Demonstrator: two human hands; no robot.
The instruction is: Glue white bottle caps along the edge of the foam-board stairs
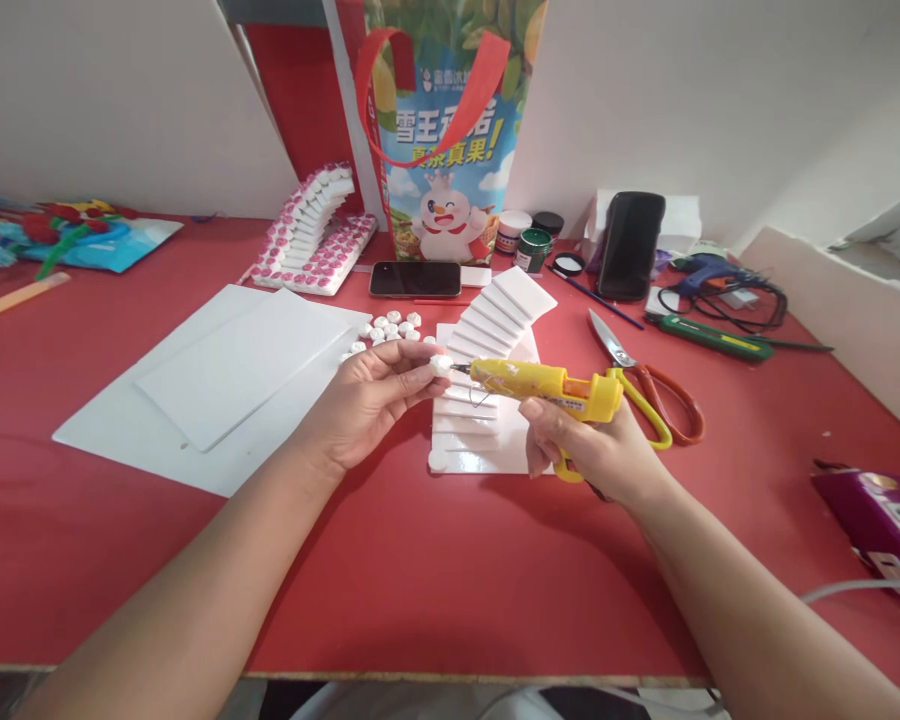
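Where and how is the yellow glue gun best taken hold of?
The yellow glue gun is likely best gripped from the right, by the part below its body: the narrow nozzle points left, and the right hand wraps this lower part, clear of the tip.

Two bare forearms, in from lower corners. Left forearm (232, 540) slants up and right; left wrist (328, 450) roughly straight. Left hand (379, 390) pinching, thumb and index tips close together, other fingers bent below. Right forearm (750, 590) slants up and left. Right hand (604, 450) in a wrapped grip, thumb pointing left, fingers curled under. Hands near each other, not touching.
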